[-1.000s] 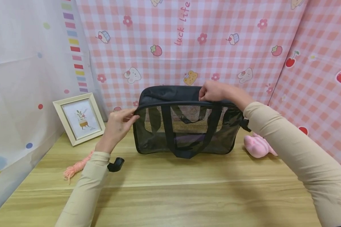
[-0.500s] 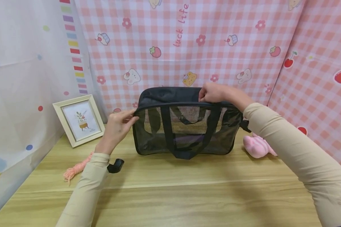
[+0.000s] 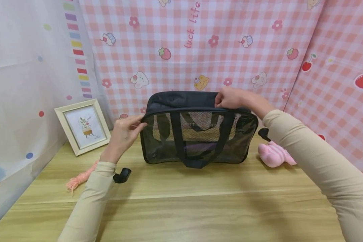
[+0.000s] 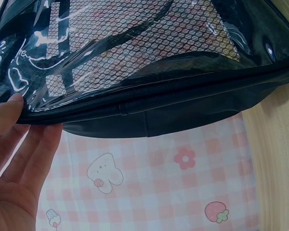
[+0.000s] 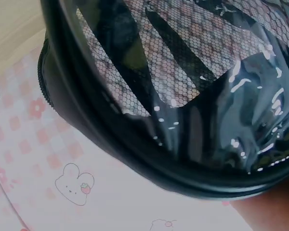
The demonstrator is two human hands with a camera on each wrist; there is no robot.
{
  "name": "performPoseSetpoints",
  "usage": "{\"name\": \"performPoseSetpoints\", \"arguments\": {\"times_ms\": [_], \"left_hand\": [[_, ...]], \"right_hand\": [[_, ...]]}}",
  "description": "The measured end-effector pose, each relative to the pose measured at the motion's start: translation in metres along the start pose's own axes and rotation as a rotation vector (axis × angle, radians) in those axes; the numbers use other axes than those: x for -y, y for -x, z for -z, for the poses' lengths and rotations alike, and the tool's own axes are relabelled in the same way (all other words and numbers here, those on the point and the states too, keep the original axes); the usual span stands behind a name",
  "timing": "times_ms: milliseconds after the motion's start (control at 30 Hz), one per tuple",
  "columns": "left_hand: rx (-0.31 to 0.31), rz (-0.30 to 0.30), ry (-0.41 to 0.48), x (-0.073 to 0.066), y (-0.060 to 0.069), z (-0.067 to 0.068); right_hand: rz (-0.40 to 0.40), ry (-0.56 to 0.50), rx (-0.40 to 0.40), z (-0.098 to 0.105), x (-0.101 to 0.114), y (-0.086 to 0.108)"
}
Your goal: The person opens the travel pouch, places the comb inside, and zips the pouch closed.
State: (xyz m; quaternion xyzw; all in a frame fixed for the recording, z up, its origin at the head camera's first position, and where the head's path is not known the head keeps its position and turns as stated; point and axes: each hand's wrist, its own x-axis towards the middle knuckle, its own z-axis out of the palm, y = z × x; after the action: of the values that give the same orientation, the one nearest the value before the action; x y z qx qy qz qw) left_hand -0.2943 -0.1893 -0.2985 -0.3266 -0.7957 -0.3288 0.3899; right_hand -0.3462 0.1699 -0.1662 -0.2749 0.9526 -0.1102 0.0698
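Note:
A black bag [image 3: 160, 154] with clear plastic panels, a mesh layer and black strap handles stands upright on the wooden table. Something purple [image 3: 199, 147] shows dimly through its lower front. My left hand [image 3: 122, 134] pinches the bag's upper left corner, thumb in front and fingers behind, as the left wrist view confirms. Over the top edge, right of the middle, my right hand [image 3: 233, 98] holds the bag's top with curled fingers. The bag hides those fingertips and whatever small part they pinch. Zipper teeth [image 5: 44, 84] appear along the bag's top in the right wrist view.
A cream picture frame [image 3: 84, 127] leans at the back left. Nearer lies a bundle of peach yarn [image 3: 81, 178], partly behind the left forearm. A pink striped plush [image 3: 273, 154] sits right of the bag, beside the right sleeve. Patterned curtains [image 3: 175, 40] enclose the table.
My right hand has shifted slightly to the right along the bag's top edge. My left hand keeps its hold on the corner, and the bag stays in place.

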Motion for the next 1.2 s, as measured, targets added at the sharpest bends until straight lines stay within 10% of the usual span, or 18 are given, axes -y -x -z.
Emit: {"name": "performPoseSetpoints", "arguments": {"times_ms": [1200], "left_hand": [[0.006,-0.002,-0.004,0.001,-0.001,0.001]], "right_hand": [[0.033,-0.035,-0.014,0.002,-0.017,0.012]]}}
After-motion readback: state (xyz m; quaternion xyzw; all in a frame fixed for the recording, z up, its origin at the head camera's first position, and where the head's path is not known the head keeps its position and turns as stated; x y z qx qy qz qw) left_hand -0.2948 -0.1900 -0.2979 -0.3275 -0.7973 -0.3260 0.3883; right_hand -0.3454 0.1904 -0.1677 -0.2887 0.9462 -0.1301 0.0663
